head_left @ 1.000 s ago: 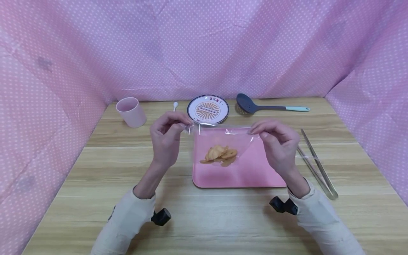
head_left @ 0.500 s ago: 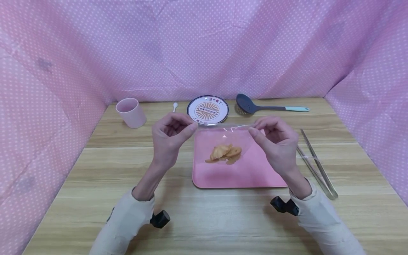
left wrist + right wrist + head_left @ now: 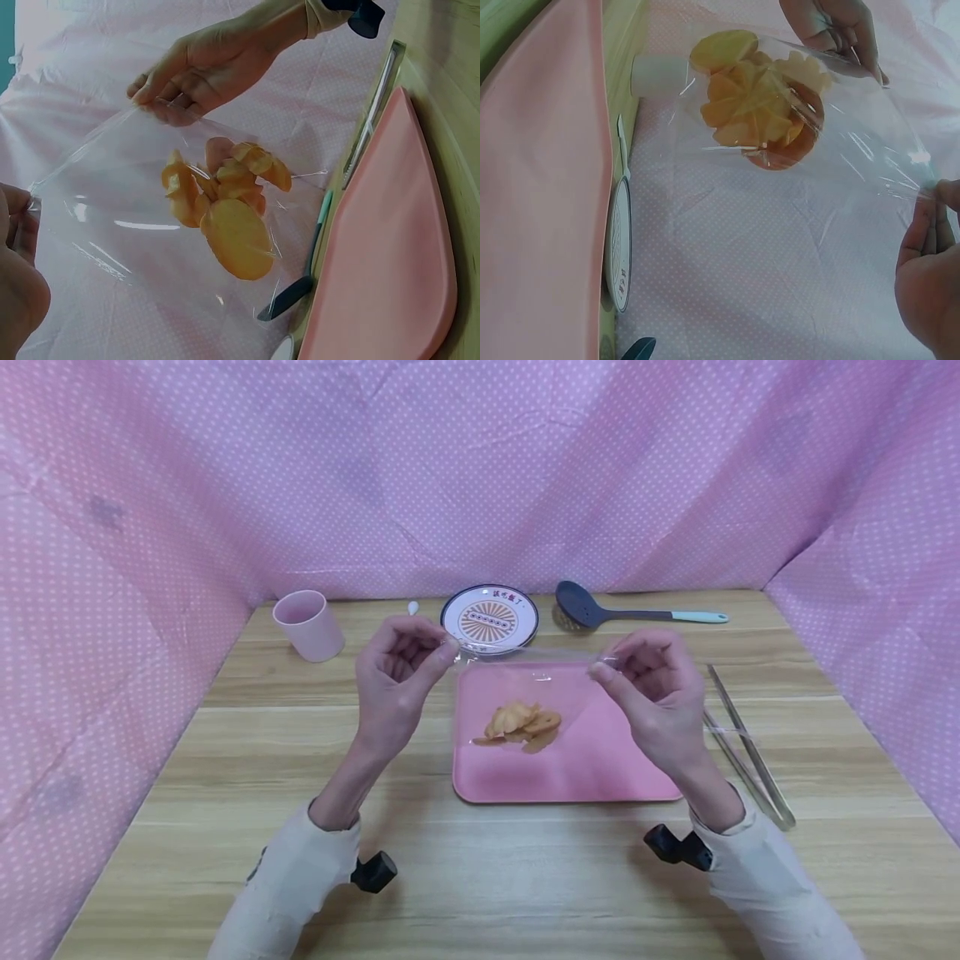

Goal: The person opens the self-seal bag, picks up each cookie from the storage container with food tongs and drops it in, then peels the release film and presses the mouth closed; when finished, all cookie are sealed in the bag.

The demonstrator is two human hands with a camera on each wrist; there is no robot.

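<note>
Between my hands hangs a clear plastic bag [image 3: 551, 678], with several yellow-orange, chip-like snack pieces [image 3: 521, 725] low inside it. My left hand [image 3: 393, 689] pinches one upper corner between thumb and fingers. The opposite upper corner is pinched by my right hand [image 3: 663, 706]. In the left wrist view the snack pieces [image 3: 232, 217] show as thin flat and flower-shaped slices. The right wrist view also shows the snack pieces [image 3: 757, 105] through the film. Beneath the bag in the head view, a pink tray [image 3: 570, 785] lies on the table, apart from both hands.
A pink cup [image 3: 309, 627] stands at the back left. Behind the tray lie a small white spoon [image 3: 412, 607], partly hidden, a patterned plate [image 3: 489, 618] and a dark slotted spoon [image 3: 581, 604]. Metal tongs [image 3: 757, 768] lie right of the tray. Pink dotted cloth [image 3: 480, 468] surrounds the table.
Both hands have shifted slightly and their grip on the bag's top edge has changed, thumbs now nearer the head camera. The bag's contents swung right, then back left. Items on the table stayed put.
</note>
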